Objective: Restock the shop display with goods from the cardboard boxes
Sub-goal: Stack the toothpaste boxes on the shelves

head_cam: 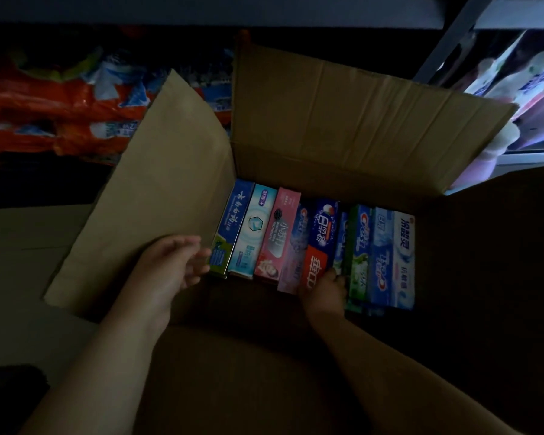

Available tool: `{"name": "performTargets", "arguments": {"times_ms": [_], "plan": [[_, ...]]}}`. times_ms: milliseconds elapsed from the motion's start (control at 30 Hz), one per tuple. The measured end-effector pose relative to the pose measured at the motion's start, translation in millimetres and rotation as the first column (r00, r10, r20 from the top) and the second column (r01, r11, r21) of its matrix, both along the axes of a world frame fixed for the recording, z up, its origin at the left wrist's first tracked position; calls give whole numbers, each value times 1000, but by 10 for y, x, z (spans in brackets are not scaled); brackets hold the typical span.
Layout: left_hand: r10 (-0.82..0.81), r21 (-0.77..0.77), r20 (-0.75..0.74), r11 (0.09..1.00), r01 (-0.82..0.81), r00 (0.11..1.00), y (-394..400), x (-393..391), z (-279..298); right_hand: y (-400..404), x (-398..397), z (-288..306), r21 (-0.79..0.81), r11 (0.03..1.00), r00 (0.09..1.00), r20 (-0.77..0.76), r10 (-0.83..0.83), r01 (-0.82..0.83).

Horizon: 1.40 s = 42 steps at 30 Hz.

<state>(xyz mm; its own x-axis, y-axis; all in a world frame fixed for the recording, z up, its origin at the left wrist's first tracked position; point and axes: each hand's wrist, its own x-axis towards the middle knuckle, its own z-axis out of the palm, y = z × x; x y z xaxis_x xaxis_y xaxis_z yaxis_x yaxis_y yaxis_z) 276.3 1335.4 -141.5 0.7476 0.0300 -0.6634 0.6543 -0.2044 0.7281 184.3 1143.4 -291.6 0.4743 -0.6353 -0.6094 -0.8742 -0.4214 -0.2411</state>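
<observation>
Head view, dim light. An open brown cardboard box (343, 120) fills the centre of the frame, its far flap standing upright and its left flap (157, 189) folded outward. Inside, against the far wall of the box, a row of about 9 long toothpaste cartons (314, 243) lies side by side, running from the left wall to the right wall. From the left wall: a dark blue carton with white script (231, 226), a pale turquoise carton (252, 229), a pink carton (277, 237), a mauve carton (296, 255), then a blue-and-red carton with white characters (319, 243); nearer the right wall stand a green-and-blue carton (360, 255), a light blue carton (380, 255) and a white-and-blue carton (404, 259). The left hand (173, 265) hovers at the box's left wall, palm turned inward, fingers relaxed and slightly spread, holding nothing, fingertips just beside the dark blue carton. The right hand (325, 291) is at the near end of the blue-and-red carton, fingers curled onto it; how firm the grip is cannot be told. Behind the box, orange-and-blue plastic packs (60, 108) lie on a low shelf; at upper right a grey metal shelf (453, 32) holds pale bagged goods (522, 89)
</observation>
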Motion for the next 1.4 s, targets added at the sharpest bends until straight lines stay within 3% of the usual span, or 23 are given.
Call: {"name": "performTargets", "arguments": {"times_ms": [167, 233, 333, 400, 467, 633, 833, 967, 1133, 1300, 1400], "plan": [[-52, 19, 3, 998, 52, 999, -65, 16, -63, -23, -61, 21, 20, 1000, 1000, 23, 19, -19], [-76, 16, 23, 997, 76, 997, -136, 32, -73, -13, -127, 93, 36, 998, 993, 107, 45, -49], [-176, 39, 29, 984, 175, 984, -269, 11, -84, -80, -236, 288, -136, 983, 952, 261, 157, -125], [-269, 62, 15, 962, 267, 963, -332, -39, -116, -232, -273, 386, -225, 972, 947, 292, 132, -66], [-351, 86, -12, 932, 351, 936, -356, -86, -141, -417, -308, 397, -273, 961, 965, 239, 109, -41], [-390, 115, -27, 913, 390, 920, -340, -112, -133, -586, -488, 222, -251, 941, 973, -29, 228, -228], [-418, 131, -21, 899, 417, 908, -371, -136, -114, -529, -500, 191, -267, 904, 935, 24, 353, -334], [-439, 135, -21, 889, 438, 898, -385, -157, -106, -442, -439, 177, -38, 992, 968, 216, 129, -124], [-434, 133, -40, 890, 435, 900, -344, -181, -118, -560, -542, 203, -140, 963, 947, 198, 253, -229], [-443, 138, -29, 886, 443, 896, -371, -186, -108, -764, -655, 303, -216, 976, 964, 265, 40, 19], [-454, 138, -22, 881, 452, 891, -407, -205, -94, -798, -695, 293, -220, 975, 971, 240, 18, 36]]}}
